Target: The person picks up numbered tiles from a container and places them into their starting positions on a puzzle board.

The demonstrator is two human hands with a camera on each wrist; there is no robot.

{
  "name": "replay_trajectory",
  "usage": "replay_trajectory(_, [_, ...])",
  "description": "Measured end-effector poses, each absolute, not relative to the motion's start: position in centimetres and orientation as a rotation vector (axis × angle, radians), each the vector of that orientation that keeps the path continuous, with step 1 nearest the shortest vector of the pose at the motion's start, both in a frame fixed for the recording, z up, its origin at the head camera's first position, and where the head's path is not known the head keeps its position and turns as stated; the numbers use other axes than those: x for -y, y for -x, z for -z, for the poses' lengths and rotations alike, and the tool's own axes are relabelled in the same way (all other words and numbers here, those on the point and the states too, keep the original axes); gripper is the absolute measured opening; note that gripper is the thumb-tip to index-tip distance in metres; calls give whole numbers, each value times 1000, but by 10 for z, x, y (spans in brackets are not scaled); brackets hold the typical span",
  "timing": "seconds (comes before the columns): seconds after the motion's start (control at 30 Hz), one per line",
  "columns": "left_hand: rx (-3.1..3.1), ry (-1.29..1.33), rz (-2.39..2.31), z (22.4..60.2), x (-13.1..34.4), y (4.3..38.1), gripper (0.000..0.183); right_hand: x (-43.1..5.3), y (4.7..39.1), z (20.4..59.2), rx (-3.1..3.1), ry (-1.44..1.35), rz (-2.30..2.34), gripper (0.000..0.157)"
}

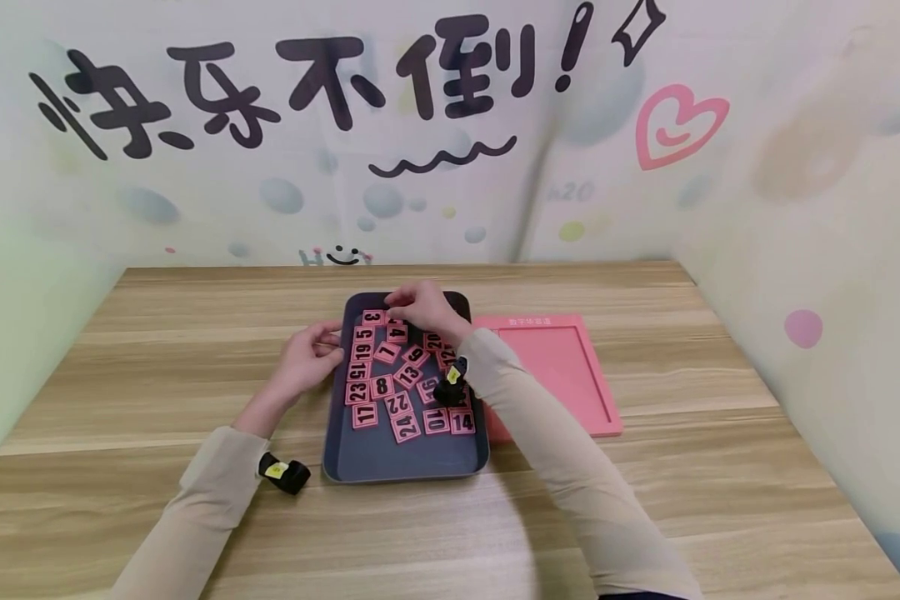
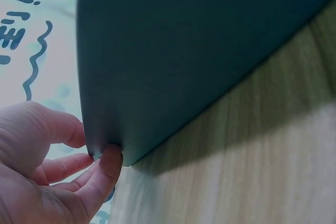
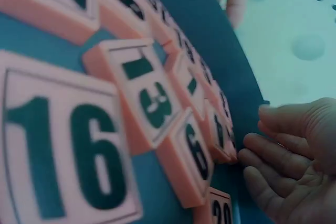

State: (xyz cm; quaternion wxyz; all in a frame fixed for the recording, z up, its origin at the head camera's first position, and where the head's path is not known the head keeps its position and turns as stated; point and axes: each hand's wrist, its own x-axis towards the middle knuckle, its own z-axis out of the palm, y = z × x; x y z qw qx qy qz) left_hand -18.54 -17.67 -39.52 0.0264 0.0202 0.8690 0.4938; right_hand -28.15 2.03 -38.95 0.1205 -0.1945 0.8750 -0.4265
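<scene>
**Right hand (image 1: pixel 423 307) commanded the far end!**

And there it was: fingers loosely bent over the far end of the dark tray (image 1: pixel 435 467), a gap between thumb and forefinger, nothing visible in it! Whether a fingertip touched a tile, no view could settle. Tile 4 (image 1: pixel 397 333) lay just on the near side of those fingers, tile 3 (image 1: pixel 372 317) just to their left, and more numbered tiles (image 1: pixel 407 375) spread back toward the person. The tray's long axis ran straight away from the body. Out on its left side, the left hand (image 1: pixel 307 360) pinched the rim, farther from tile 4, so the right was plainly nearer! The pink board (image 1: pixel 555 350) lay to the tray's right, partly hidden below the right forearm.
</scene>
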Motion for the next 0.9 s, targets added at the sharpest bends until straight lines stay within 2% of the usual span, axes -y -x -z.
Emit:
replay_trajectory(0.23, [-2682,-65,-1529,395,177,185,45,-18,281,393,-2650,666,1154,20])
replay_trajectory(0.9, [-2682,-69,-1555,393,176,184,44,-19,276,396,-2694,795,997,21])
